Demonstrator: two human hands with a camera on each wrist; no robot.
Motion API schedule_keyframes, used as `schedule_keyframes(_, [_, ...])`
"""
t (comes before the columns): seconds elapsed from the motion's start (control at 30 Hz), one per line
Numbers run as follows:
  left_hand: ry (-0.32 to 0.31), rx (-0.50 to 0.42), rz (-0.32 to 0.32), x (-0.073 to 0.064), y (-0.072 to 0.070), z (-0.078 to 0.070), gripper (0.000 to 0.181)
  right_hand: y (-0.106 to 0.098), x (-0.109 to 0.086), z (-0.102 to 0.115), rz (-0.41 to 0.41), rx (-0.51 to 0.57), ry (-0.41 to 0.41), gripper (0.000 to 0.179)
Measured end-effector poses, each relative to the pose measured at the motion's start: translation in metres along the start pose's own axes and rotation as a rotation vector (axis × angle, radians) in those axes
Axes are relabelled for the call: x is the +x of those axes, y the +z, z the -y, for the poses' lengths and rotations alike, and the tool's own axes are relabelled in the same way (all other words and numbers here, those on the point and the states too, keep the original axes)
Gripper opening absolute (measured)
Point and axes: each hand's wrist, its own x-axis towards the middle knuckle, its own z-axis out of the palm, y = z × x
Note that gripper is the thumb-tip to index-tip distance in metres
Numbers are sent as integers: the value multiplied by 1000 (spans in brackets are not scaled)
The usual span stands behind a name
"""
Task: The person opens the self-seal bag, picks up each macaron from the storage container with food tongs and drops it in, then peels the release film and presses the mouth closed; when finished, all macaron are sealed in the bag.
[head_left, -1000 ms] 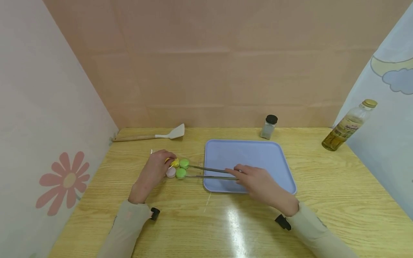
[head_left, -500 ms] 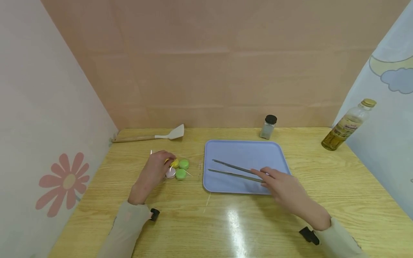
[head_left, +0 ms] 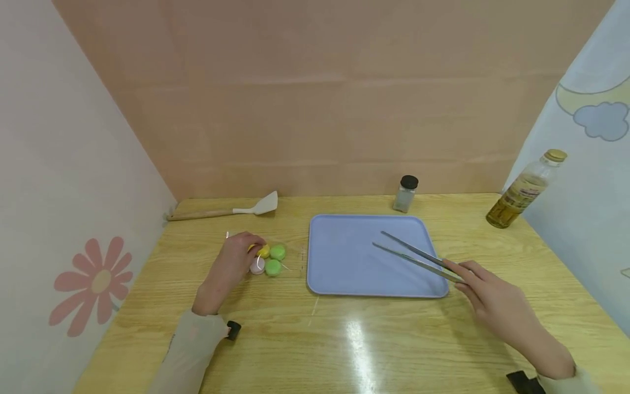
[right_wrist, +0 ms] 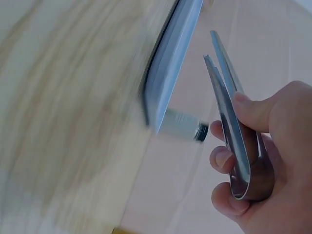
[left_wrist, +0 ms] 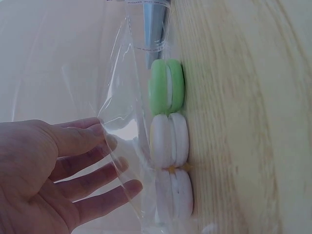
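My left hand [head_left: 230,267] is at the left of the table, its thumb and forefinger pinching the edge of a clear plastic bag [left_wrist: 119,97]. Inside the bag, macarons lie together: green ones [head_left: 273,267], a pale lilac one [head_left: 257,266] and yellow [head_left: 264,251], the yellow partly behind my fingers. The left wrist view shows a green macaron [left_wrist: 166,87] and pale ones [left_wrist: 169,141] on edge in a row. My right hand [head_left: 502,306] grips metal tongs [head_left: 418,262] near their bent end. The tongs' arms are spread slightly, with nothing between the tips.
A blue tray [head_left: 354,257] lies mid-table, below the tongs' tips. Behind it stands a small jar [head_left: 404,198] with a black lid. An oil bottle [head_left: 519,194] stands at the far right. A spatula [head_left: 221,212] lies at the back left.
My right hand has drawn the tongs away from the green macarons, rightward across the tray to its right edge. My left hand stays at the bag.
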Motion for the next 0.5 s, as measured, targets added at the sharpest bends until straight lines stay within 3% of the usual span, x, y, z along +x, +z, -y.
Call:
schedule_keyframes(0.13, [-3, 2, -2, 0, 1, 0, 13, -8, -15, -16, 9, -37, 101, 55])
schedule_keyframes(0.33, [-2, 6, -6, 0, 1, 1, 13, -18, -37, -42, 40, -91, 203, 52])
schedule_keyframes(0.5, [3, -5, -12, -1, 1, 1, 14, -20, -51, -60, 138, -113, 297, 49])
